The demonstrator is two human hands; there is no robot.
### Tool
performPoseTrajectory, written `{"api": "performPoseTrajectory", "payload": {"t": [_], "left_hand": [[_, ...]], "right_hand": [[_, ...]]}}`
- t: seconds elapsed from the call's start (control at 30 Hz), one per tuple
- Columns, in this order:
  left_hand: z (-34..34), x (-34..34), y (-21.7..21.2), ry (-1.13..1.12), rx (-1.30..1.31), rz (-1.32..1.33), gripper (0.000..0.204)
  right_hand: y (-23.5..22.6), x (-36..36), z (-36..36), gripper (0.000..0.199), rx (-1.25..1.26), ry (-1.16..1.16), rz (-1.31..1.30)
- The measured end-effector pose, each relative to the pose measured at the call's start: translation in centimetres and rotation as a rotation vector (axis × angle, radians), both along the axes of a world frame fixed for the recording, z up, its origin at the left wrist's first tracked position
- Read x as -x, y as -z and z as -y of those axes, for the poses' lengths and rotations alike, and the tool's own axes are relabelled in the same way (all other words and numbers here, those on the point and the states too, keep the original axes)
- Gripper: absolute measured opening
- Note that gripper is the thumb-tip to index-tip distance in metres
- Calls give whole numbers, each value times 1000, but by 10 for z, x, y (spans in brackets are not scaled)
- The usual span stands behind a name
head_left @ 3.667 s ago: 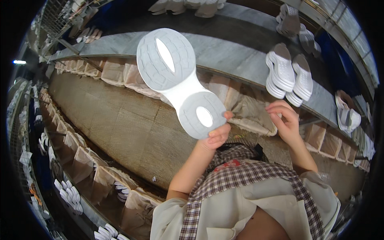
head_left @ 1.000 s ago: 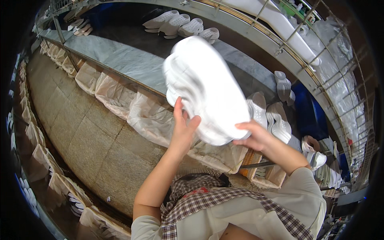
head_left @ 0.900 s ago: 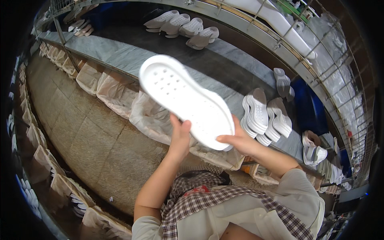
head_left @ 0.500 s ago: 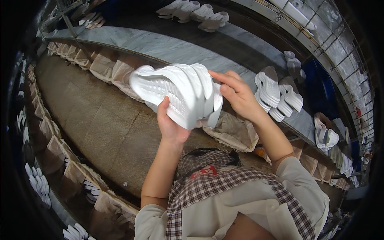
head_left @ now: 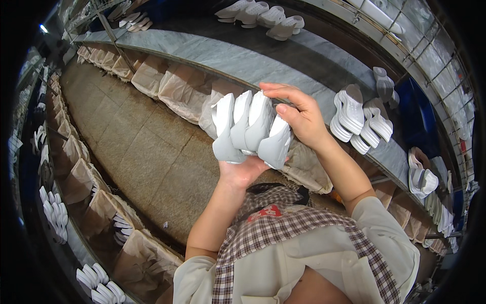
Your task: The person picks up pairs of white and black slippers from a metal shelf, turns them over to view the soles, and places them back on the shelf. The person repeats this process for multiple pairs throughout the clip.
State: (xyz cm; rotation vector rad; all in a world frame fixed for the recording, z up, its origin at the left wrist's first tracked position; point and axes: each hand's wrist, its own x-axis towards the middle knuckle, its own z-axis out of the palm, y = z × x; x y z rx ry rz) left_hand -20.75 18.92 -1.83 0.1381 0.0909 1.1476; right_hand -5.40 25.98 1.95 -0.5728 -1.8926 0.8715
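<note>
A stack of several nested white shoe soles (head_left: 244, 124) is held up in front of me, over the aisle. Their rounded, light grey ends face me and the stack stands roughly upright. My left hand (head_left: 240, 171) is closed around it from below, with most of its fingers hidden behind the soles. From the right, my right hand (head_left: 302, 115) grips the upper right side, its thumb on the rightmost sole and its fingers stretched over the top edge.
To the right, a grey marbled bench (head_left: 202, 50) carries stacked white soles (head_left: 349, 114) and a white pair (head_left: 421, 175). More soles (head_left: 260, 15) sit at the back. Fabric-lined bins (head_left: 177, 93) line both sides of the tiled floor (head_left: 136, 126). Soles (head_left: 54, 215) also lie at left.
The stack has turned from lying sideways, footbeds showing, to upright with its ends toward me. My left hand has shifted beneath it; my right hand now grips the upper right side.
</note>
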Motion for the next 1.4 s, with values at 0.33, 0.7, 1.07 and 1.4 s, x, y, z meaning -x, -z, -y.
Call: {"api": "performPoseTrajectory", "payload": {"t": [0.33, 0.7, 1.07, 1.4], "left_hand": [[6, -1, 0, -17, -86, 16, 64], [7, -3, 6, -70, -46, 26, 59], [-2, 9, 52, -279, -123, -129, 67], [-19, 27, 82, -288, -135, -287, 74]], "right_hand": [[-6, 1, 6, 30, -96, -9, 22], [-5, 5, 6, 22, -193, 34, -23], [6, 10, 27, 25, 30, 15, -405], [17, 12, 50, 85, 598, 234, -440]]}}
